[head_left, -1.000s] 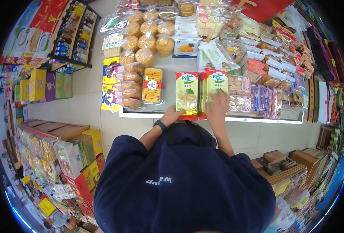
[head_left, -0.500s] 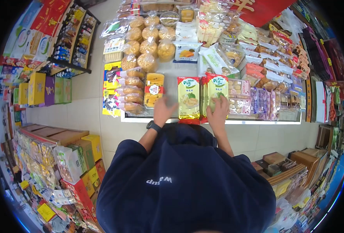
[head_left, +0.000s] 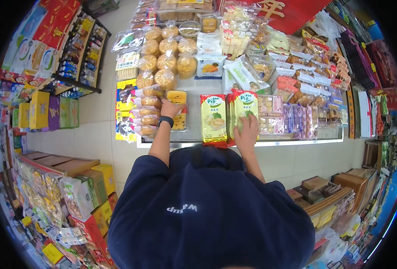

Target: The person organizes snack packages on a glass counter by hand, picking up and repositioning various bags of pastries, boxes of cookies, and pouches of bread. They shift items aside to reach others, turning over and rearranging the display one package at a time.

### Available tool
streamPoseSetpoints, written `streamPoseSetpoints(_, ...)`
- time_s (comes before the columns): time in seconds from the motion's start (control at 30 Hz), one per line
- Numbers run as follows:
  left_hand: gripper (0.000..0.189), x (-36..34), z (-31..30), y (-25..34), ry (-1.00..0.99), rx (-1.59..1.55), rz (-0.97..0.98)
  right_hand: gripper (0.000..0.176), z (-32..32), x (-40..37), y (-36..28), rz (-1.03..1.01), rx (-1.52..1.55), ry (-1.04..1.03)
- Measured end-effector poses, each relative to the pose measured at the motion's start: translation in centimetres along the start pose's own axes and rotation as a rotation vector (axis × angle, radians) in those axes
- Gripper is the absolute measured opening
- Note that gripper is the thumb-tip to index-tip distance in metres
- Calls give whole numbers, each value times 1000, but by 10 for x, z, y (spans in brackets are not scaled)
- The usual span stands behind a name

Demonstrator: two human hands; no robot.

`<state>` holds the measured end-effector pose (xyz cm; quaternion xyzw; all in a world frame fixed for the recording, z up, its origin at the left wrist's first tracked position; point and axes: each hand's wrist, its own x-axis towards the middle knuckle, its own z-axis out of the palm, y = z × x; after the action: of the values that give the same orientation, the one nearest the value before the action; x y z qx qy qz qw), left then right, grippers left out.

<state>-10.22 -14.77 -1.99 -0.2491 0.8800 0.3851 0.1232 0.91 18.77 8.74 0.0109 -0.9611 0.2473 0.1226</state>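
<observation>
My left hand [head_left: 171,109] is over the clear tray of yellow pastries [head_left: 179,122], its thumb and fingers spread across the tray's width. Close to its fingers, on the left, is a column of bagged round buns [head_left: 147,111]. My right hand [head_left: 247,128] holds the lower part of a green-and-red pastry packet [head_left: 244,99], thumb at the left side and fingers on the front. Another packet edge shows beneath it. A matching green packet [head_left: 213,117] lies just to the left, between my two hands.
A display table with a pale metal front edge [head_left: 292,142] carries many packaged goods. Larger bagged buns [head_left: 166,79] and a white pouch [head_left: 209,66] sit farther back. Clear boxes of small pastries [head_left: 270,115] adjoin on the right. Stacked cartons [head_left: 315,183] stand behind at right.
My left hand has moved left and away from me onto the tray of yellow pastries. My right hand stays on the green packet. The view has shifted slightly.
</observation>
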Motion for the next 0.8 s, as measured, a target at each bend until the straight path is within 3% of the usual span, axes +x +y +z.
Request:
streamPoseSetpoints(0.17,110,-7,17,20,-105,73,223,43,1,-1,0,2,-1,7)
streamPoseSetpoints(0.33,96,19,24,50,-145,79,417,44,2,-1,3,5,-35,34)
streamPoseSetpoints(0.47,93,56,23,78,-305,129,442,44,3,0,2,2,-49,25)
streamPoseSetpoints(0.57,88,85,45,77,-312,265,472,45,4,0,4,-14,-47,25)
streamPoseSetpoints(0.6,76,89,48,76,-365,226,427,45,4,0,4,-14,-38,24)
streamPoseSetpoints(0.7,73,41,22,96,-179,333,419,45,5,-1,6,-7,-66,4)
streamPoseSetpoints(0.73,72,25,26,82,18,228,509,45,5,-2,7,-13,-64,13)
streamPoseSetpoints(0.8,65,-27,23,75,353,185,480,45,5,-1,5,-17,-57,31)
